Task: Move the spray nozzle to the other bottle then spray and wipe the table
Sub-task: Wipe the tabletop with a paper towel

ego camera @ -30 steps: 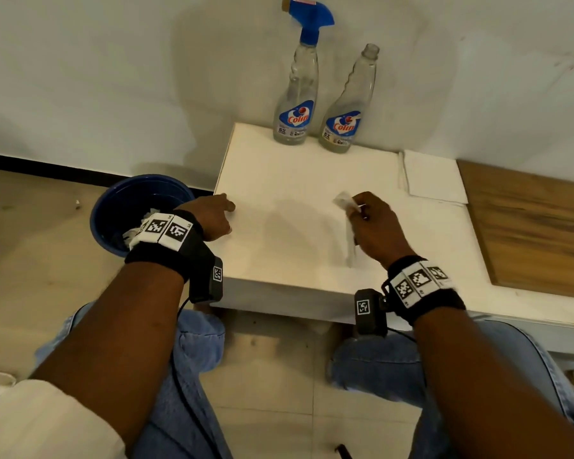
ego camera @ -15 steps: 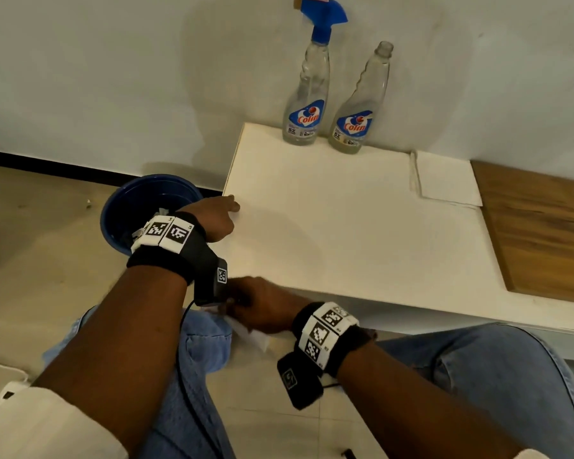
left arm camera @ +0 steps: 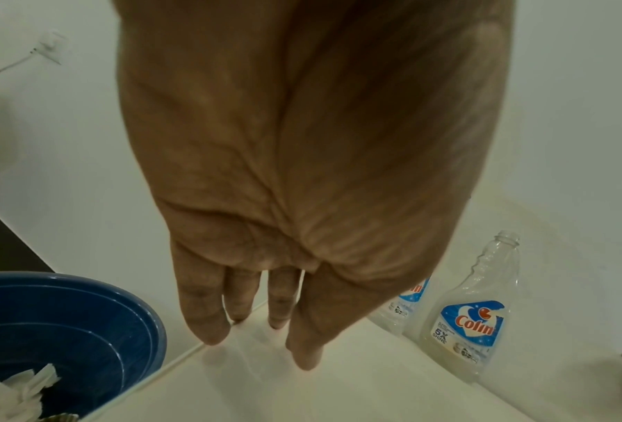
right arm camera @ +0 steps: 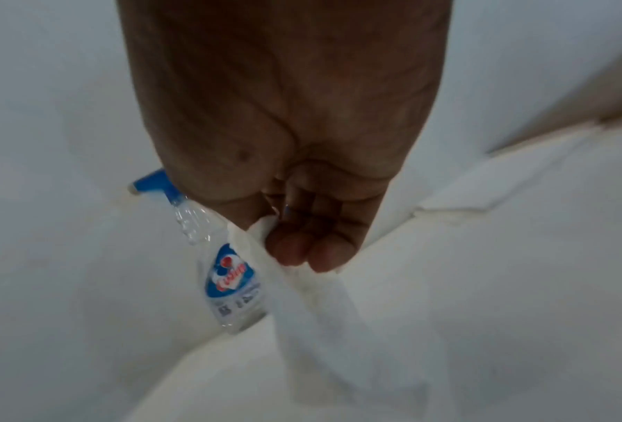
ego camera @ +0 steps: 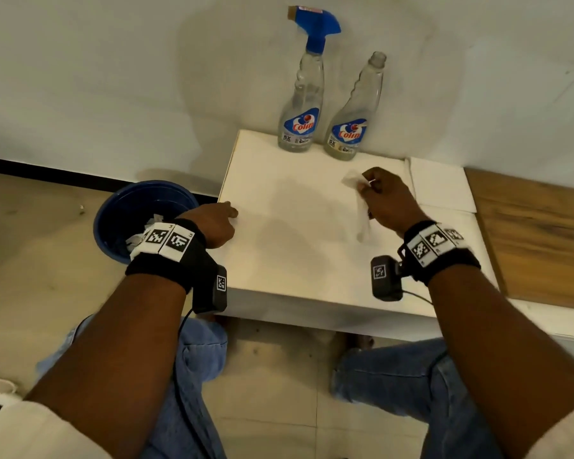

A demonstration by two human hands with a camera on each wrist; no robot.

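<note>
At the upper centre of the head view two clear bottles stand side by side at the back edge of the white tabletop, against the wall. The bottle with the blue spray nozzle is the left bottle; the right bottle just beside it has a bare open neck. Both carry blue labels.

The right hand sits right of centre in the frame, over the tabletop in front of the bottles. Its fingers are curled and pinch a white tissue against the thumb; a crumpled end sticks out toward the bottles and a long strip trails from the hand back toward the person. The right wrist view shows the strip hanging from the curled fingers, blurred lower down.

The left hand lies at the left edge of the tabletop, centre left of the frame. The left wrist view shows its fingers fairly straight and close together, tips touching the surface at the edge, holding nothing.

Left of the tabletop, on the floor, stands a blue bucket with crumpled white paper inside. At the far right of the frame a wooden board adjoins the white surface.
</note>
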